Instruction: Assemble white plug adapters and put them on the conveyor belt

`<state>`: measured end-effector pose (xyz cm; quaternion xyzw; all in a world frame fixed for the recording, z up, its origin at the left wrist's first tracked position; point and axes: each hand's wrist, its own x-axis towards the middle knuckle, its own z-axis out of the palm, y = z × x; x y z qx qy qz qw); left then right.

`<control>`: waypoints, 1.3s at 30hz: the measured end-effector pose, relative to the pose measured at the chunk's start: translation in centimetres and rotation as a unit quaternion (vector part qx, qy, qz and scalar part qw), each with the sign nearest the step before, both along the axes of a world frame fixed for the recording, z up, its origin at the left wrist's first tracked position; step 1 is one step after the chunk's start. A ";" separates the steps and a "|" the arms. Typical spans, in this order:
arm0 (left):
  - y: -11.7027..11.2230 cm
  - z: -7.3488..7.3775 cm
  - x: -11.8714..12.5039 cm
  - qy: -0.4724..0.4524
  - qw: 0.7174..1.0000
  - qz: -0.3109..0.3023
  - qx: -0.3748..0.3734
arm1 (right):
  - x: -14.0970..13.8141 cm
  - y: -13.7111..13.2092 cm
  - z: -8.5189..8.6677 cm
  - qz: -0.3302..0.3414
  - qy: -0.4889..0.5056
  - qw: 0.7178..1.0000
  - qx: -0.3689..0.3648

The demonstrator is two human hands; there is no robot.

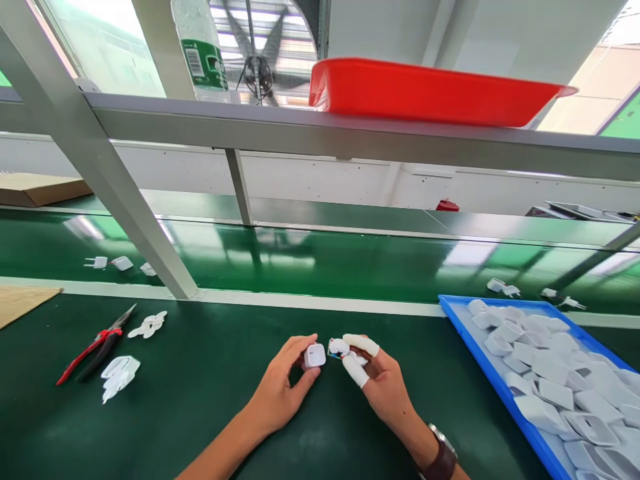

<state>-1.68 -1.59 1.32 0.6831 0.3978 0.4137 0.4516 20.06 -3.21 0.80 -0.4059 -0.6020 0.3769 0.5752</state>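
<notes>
Between the thumb and fingers of my left hand (285, 383) is a small white plastic charger housing (315, 356), its squarish end turned toward me. Close to its right, my right hand (383, 380) pinches a small circuit board (339, 347) with white parts on it. White finger cots cover the thumb and a finger of that hand. A narrow gap separates the board from the housing. Part of the board is hidden behind the covered fingertips.
Red-handled pliers (103, 343) lie at left beside white plastic pieces (120, 375). A blue tray (493, 373) full of white housings stands at right. Beyond the bench edge, a green conveyor belt (325, 260) carries small white pieces. Overhead, a metal shelf (280, 130) holds a red tray (430, 93) and a bottle (203, 60).
</notes>
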 end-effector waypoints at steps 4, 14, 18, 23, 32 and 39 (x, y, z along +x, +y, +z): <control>0.2 1.1 0.0 -0.148 0.978 -0.018 -0.144 | -0.1 -0.5 0.1 -0.053 -0.086 0.991 0.090; 0.1 2.7 0.2 -0.345 0.872 -0.082 -0.338 | -0.7 -1.7 1.9 -0.032 -0.226 0.928 0.296; 0.1 2.6 0.2 -0.347 0.869 -0.092 -0.341 | -0.7 -1.8 2.2 -0.043 -0.269 0.907 0.322; 0.1 2.1 0.1 -0.342 0.874 -0.103 -0.330 | -0.6 -1.9 1.9 -0.065 -0.316 0.881 0.345; 0.1 1.9 0.2 -0.340 0.876 -0.104 -0.326 | -0.5 -2.2 2.0 -0.069 -0.364 0.869 0.328; 0.1 1.8 0.0 -0.330 0.880 -0.109 -0.325 | -0.7 -2.2 1.7 -0.058 -0.360 0.873 0.322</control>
